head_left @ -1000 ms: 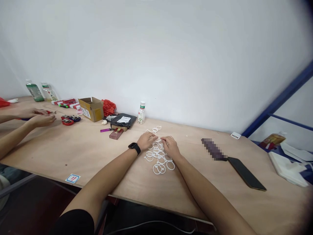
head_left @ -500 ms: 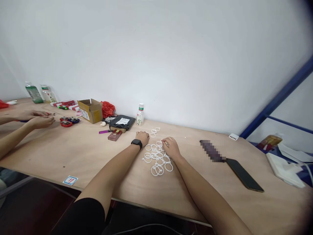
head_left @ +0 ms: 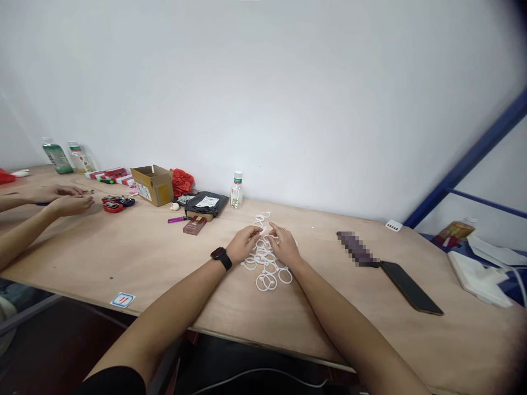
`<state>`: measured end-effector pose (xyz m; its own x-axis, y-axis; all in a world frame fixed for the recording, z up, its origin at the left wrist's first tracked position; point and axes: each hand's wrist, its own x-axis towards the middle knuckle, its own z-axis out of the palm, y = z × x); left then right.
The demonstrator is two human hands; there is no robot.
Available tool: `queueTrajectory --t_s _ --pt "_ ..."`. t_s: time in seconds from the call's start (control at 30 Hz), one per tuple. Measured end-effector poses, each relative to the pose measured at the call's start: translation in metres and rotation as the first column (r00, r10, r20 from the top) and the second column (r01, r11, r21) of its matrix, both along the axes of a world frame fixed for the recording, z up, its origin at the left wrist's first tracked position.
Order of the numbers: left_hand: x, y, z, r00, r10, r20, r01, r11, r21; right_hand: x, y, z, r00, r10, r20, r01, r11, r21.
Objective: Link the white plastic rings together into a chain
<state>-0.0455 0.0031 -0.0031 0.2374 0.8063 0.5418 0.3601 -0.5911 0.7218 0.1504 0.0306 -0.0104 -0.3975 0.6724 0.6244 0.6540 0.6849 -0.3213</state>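
Observation:
White plastic rings (head_left: 285, 275), each with a small knob, lie in a loose overlapping cluster on the table in front of me. A few more white rings (head_left: 265, 215) lie in a line just beyond my hands. My left hand (head_left: 244, 242) is at the left of the cluster, its fingers pinched together, apparently on a pale ring whose outline is blurred. Facing it across a small gap, my right hand (head_left: 285, 245) is above the cluster's right side, thumb and forefinger apart. Both hands hide some of the rings. A black watch (head_left: 221, 257) is on my left wrist.
A white-capped bottle (head_left: 236, 192), black parcel (head_left: 206, 204), maroon box (head_left: 194, 225) and cardboard box (head_left: 153, 185) stand behind to the left. Another person's hands (head_left: 69, 203) work at far left near red and blue gadgets (head_left: 113, 206). A dark phone (head_left: 411, 288) lies right.
My left hand has come back toward me and rightward, from beside the far rings to the cluster. The fingers of my right hand have lifted and spread apart.

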Motion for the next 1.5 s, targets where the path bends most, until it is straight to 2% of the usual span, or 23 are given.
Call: queueTrajectory --t_s 0.07,0.17,0.43,0.57,0.73,0.87,0.93,1.1,1.2,1.33,1.5 --pt "0.007 -0.005 0.001 0.989 -0.062 0.134 0.077 0.991 -0.109 0.000 -0.001 0.001 0.997 0.005 0.070 -0.007 1.000 0.021" --pt "0.013 -0.006 0.000 0.954 -0.083 0.289 0.150 0.965 -0.216 0.001 -0.001 0.002 0.990 0.014 0.138 -0.022 0.998 0.051" --pt "0.013 -0.002 -0.004 0.938 -0.042 0.344 0.127 0.965 -0.229 0.002 0.003 -0.001 0.971 0.001 0.238 -0.022 0.996 0.088" --pt "0.011 -0.003 -0.002 0.965 -0.011 0.263 0.062 0.981 -0.186 0.001 0.001 0.000 0.974 0.000 0.228 -0.013 0.998 0.054" --pt "0.000 -0.002 0.001 0.991 0.129 -0.024 -0.130 0.988 -0.081 -0.001 0.004 0.002 0.983 -0.030 0.182 0.034 0.999 -0.018" --pt "-0.010 0.005 -0.005 0.927 0.201 -0.316 -0.216 0.976 -0.015 -0.010 0.026 0.009 0.977 -0.103 0.187 0.115 0.992 -0.054" --pt "-0.012 0.009 -0.008 0.889 0.235 -0.394 -0.250 0.968 0.012 -0.020 0.043 0.012 0.962 -0.130 0.241 0.152 0.986 -0.075" --pt "-0.013 0.011 -0.010 0.888 0.256 -0.383 -0.268 0.963 0.023 -0.047 0.082 0.017 0.865 -0.220 0.450 0.315 0.938 -0.147" --pt "-0.013 0.010 -0.010 0.901 0.240 -0.361 -0.249 0.968 0.022 -0.053 0.090 0.015 0.829 -0.209 0.518 0.348 0.919 -0.186" --pt "-0.013 0.013 -0.012 0.917 0.250 -0.312 -0.261 0.965 0.005 -0.046 0.075 0.012 0.842 -0.188 0.506 0.309 0.936 -0.167" --pt "-0.011 0.014 -0.009 0.945 0.266 -0.191 -0.290 0.951 -0.109 -0.026 0.029 0.012 0.926 -0.094 0.367 0.103 0.995 -0.004"
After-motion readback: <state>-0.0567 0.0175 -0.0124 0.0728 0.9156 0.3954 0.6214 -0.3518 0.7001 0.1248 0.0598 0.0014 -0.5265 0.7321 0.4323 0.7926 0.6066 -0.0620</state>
